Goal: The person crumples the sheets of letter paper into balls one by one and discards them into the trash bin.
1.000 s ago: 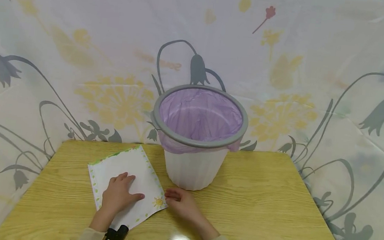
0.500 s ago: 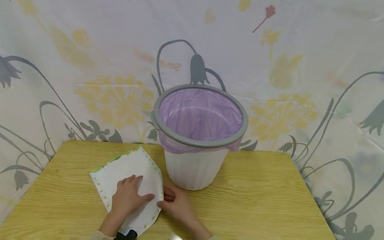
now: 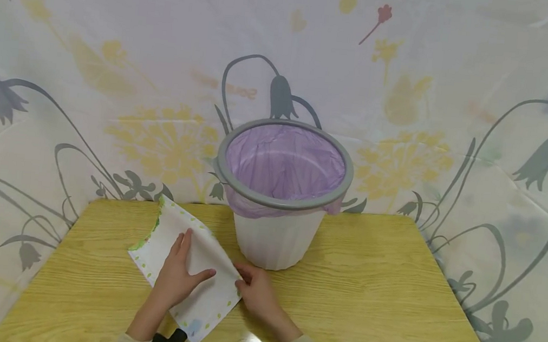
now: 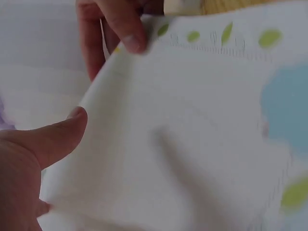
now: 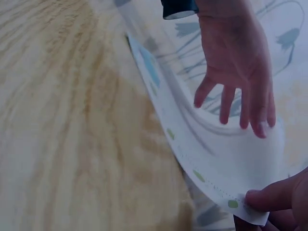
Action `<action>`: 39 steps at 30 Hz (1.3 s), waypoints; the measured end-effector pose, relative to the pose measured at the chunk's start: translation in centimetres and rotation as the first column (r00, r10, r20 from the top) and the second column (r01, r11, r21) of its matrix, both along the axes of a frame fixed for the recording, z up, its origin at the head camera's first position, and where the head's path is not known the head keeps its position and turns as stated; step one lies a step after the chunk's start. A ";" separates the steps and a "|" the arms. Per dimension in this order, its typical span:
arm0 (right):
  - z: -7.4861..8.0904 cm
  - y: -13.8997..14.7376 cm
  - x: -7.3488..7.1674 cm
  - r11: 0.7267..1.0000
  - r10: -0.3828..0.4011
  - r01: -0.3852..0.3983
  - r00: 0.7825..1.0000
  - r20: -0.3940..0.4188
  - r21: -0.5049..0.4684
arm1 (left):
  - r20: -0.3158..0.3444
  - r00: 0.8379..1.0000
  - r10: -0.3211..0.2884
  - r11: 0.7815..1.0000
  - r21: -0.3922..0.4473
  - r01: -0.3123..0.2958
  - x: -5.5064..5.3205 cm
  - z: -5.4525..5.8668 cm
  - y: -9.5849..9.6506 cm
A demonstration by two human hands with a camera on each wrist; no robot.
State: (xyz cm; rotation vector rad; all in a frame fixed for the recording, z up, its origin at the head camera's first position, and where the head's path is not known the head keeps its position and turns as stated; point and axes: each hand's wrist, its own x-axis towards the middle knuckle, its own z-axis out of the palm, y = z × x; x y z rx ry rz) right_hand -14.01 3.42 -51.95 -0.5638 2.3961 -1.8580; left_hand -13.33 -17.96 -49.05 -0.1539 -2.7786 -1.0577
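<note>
A white sheet of paper (image 3: 216, 299) with green leaf marks along its border lies on the table at left of centre. It bends upward along its right side, and its far left edge curls up. My right hand (image 3: 259, 299) pinches the right corner between thumb and fingers, clearly so in the right wrist view, where the thumb (image 5: 275, 195) presses on top. My left hand (image 3: 175, 279) is over the sheet with fingers spread and fairly straight. In the right wrist view, its fingertips are close to the paper; whether they touch, I cannot tell. A blue patch (image 4: 288, 108) marks one corner.
A white bin (image 3: 272, 244) with a grey rim (image 3: 281, 203) and a purple liner (image 3: 287, 161) stands just beyond my right hand. The wooden table (image 3: 380, 300) ends at a flowered cloth backdrop (image 3: 410, 69). Black wrist cameras sit on both wrists.
My right hand has gone from beside the corner to pinching it. The sheet has turned and bent, its far corner shifting left. My left hand moved right, then slightly back.
</note>
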 end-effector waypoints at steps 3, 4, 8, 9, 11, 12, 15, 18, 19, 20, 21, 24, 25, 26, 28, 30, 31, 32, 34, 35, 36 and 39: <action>0.6 0.4 -0.1 0.999 -0.023 0.027 0.996 -0.081 0.045 | -0.094 0.995 -0.026 0.999 -0.044 0.022 -0.1 0.6 -0.8; 0.8 0.5 -0.1 0.998 -0.032 0.038 0.994 -0.107 0.053 | -0.127 0.991 -0.033 0.998 -0.058 0.026 -0.1 0.9 -1.1; 2.3 1.2 -0.1 0.992 -0.071 0.089 0.978 -0.197 0.084 | -0.259 0.965 -0.044 0.994 -0.109 0.016 -0.4 1.8 -2.2; 2.6 1.4 -0.1 0.991 -0.081 0.102 0.973 -0.217 0.090 | -0.296 0.954 -0.050 0.993 -0.117 0.015 -0.5 2.1 -2.5; 3.2 1.7 -0.1 0.986 -0.103 0.134 0.957 -0.270 0.096 | -0.370 0.927 -0.065 0.990 -0.138 0.014 -0.8 2.7 -2.9; 3.4 1.9 -0.2 0.985 -0.113 0.147 0.948 -0.298 0.096 | -0.405 0.911 -0.076 0.989 -0.144 0.018 -0.9 2.9 -3.0; 3.6 2.3 -0.4 0.983 -0.141 0.174 0.914 -0.380 0.055 | -0.460 0.881 -0.112 0.990 -0.126 0.060 -1.2 3.5 -3.2; 3.6 2.4 -0.6 0.980 -0.174 0.199 0.887 -0.427 0.014 | -0.442 0.885 -0.146 0.989 -0.082 0.123 -1.2 3.6 -2.9; 3.6 2.4 -0.6 0.979 -0.185 0.206 0.881 -0.435 0.000 | -0.436 0.886 -0.159 0.987 -0.062 0.147 -1.2 3.6 -2.7; 3.6 2.4 -0.6 0.978 -0.196 0.210 0.876 -0.441 -0.016 | -0.435 0.885 -0.167 0.986 -0.047 0.163 -1.1 3.5 -2.5; 3.6 2.4 -0.6 0.976 -0.209 0.217 0.868 -0.450 -0.033 | -0.441 0.880 -0.175 0.983 -0.036 0.178 -1.1 3.4 -2.2; 3.5 2.3 -0.7 0.970 -0.242 0.226 0.837 -0.490 -0.092 | -0.511 0.840 -0.180 0.978 -0.002 0.209 -0.9 3.1 -1.4; 3.4 2.3 -0.8 0.967 -0.254 0.228 0.822 -0.510 -0.114 | -0.545 0.819 -0.177 0.977 0.004 0.214 -0.9 3.0 -1.2; 3.4 2.3 -0.8 0.964 -0.266 0.227 0.810 -0.523 -0.139 | -0.577 0.798 -0.174 0.976 0.009 0.219 -0.9 2.9 -1.0; 3.4 2.3 -0.9 0.958 -0.285 0.222 0.784 -0.551 -0.179 | -0.626 0.763 -0.164 0.972 0.031 0.234 -0.9 2.7 -0.6; 3.5 2.2 -1.0 0.953 -0.302 0.218 0.760 -0.575 -0.212 | -0.656 0.739 -0.151 0.968 0.052 0.244 -0.8 2.6 -0.3; 3.5 2.2 -1.0 0.950 -0.309 0.217 0.751 -0.584 -0.224 | -0.666 0.732 -0.143 0.969 0.058 0.241 -0.7 2.5 -0.2; 3.6 2.2 -1.0 0.948 -0.315 0.219 0.742 -0.591 -0.230 | -0.672 0.729 -0.132 0.969 0.069 0.239 -0.7 2.5 -0.1; 3.6 2.1 -1.0 0.945 -0.326 0.229 0.724 -0.608 -0.234 | -0.677 0.729 -0.104 0.971 0.090 0.222 -0.6 2.5 0.3; 3.6 2.0 -1.0 0.943 -0.332 0.233 0.719 -0.610 -0.238 | -0.679 0.729 -0.084 0.973 0.101 0.205 -0.5 2.5 0.5; 3.6 2.0 -1.0 0.941 -0.339 0.243 0.711 -0.616 -0.238 | -0.680 0.731 -0.066 0.974 0.114 0.194 -0.5 2.5 0.7; 3.4 1.9 -0.9 0.936 -0.352 0.267 0.703 -0.618 -0.230 | -0.689 0.725 -0.021 0.971 0.159 0.180 -0.4 2.5 1.5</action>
